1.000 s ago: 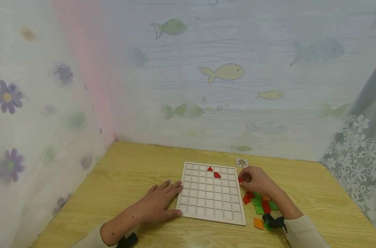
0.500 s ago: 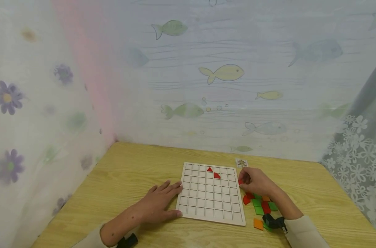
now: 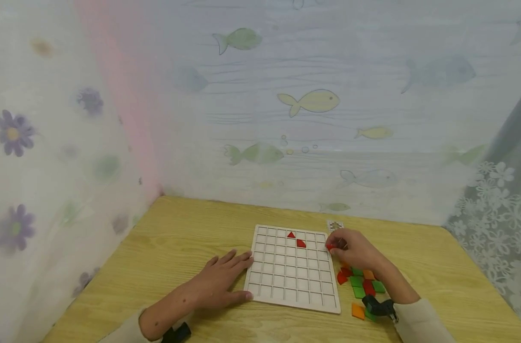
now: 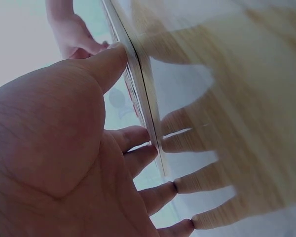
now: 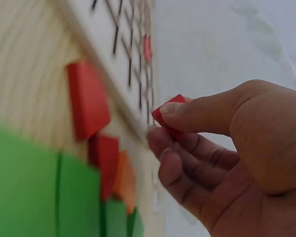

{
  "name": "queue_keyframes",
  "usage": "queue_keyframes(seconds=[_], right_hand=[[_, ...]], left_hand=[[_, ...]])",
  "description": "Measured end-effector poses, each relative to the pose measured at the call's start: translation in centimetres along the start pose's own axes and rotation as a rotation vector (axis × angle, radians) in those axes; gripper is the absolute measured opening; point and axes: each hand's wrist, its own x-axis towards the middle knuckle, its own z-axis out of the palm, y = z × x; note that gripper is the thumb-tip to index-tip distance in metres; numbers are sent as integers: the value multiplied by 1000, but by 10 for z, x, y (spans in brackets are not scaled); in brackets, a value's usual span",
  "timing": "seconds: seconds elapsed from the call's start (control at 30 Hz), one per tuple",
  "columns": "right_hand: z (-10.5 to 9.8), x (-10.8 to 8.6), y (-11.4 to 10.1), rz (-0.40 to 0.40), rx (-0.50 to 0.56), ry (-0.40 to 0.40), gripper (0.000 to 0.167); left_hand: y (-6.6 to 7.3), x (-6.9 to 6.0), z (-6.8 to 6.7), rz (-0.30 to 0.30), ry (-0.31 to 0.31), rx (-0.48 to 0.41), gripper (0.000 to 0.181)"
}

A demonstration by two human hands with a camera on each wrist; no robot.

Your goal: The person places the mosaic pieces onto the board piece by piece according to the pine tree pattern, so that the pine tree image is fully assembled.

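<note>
A pale board with a square grid (image 3: 286,274) lies on the table. Two red tiles sit in its upper cells: a triangle (image 3: 291,235) and a piece with one rounded side (image 3: 301,243). My left hand (image 3: 219,283) rests flat, its fingertips and thumb touching the board's left edge; the left wrist view shows straight fingers (image 4: 155,197). At the board's upper right edge, my right hand (image 3: 355,250) pinches a small red tile (image 5: 171,113) between thumb and fingers. The held tile's full outline is partly covered by the thumb.
Right of the board lie loose tiles: red ones (image 3: 342,277), green ones (image 3: 359,292) and an orange square (image 3: 357,311). A small patterned card (image 3: 335,225) lies behind the right hand. A patterned curtain (image 3: 311,181) hangs along the table's far edge.
My right hand has lifted slightly and shifted left with the red tile, from beside the board to over its right edge. The left hand has stayed in place.
</note>
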Motion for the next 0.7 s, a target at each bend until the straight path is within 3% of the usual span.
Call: queue_keyframes(seconds=[0.2,0.7], right_hand=[[5,26,-11,38,17,51,11],[25,59,-25,-17,81,45,8]], left_hand=[[-17,16,-10,25,-12,5,84],[-22,20,-12,32,-10,9,83]])
